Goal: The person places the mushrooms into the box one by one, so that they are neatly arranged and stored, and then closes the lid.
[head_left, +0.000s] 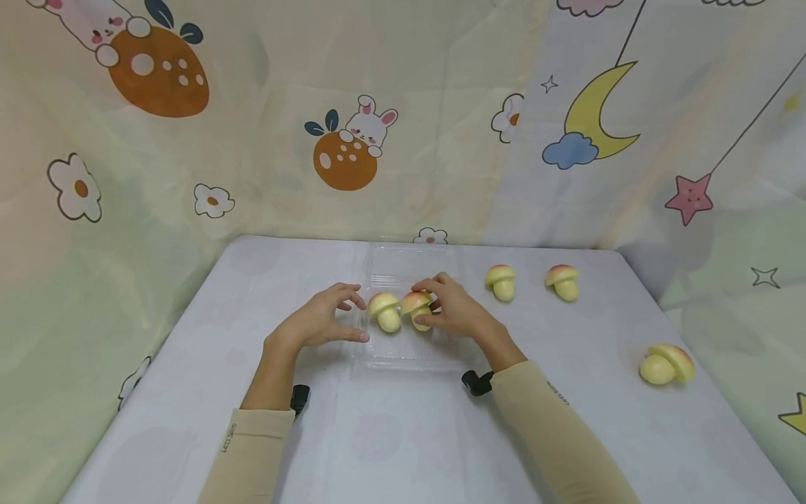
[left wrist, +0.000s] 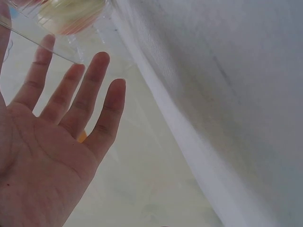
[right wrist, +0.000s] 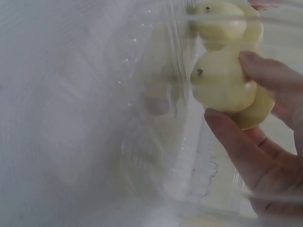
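Note:
A clear plastic box [head_left: 403, 353] lies on the table with two mushroom-shaped pieces inside, side by side. My right hand [head_left: 456, 306] pinches the right-hand mushroom [head_left: 417, 305], which has a reddish-yellow cap and pale stem. In the right wrist view, thumb and fingers grip this mushroom [right wrist: 220, 82], seen through the clear wall. Beside it sits the other mushroom [head_left: 385, 311], near the box's left side. My left hand [head_left: 324, 315] is at that left side, fingers spread and holding nothing. The left wrist view shows its palm [left wrist: 45, 156] and the fingers extended by the box edge.
Right of the box, a mushroom [head_left: 501, 282] and another mushroom [head_left: 562, 281] stand toward the table's back. A further mushroom [head_left: 667, 364] lies near the right edge. The clear lid [head_left: 412, 262] extends behind the box, close to the printed curtain [head_left: 441, 175].

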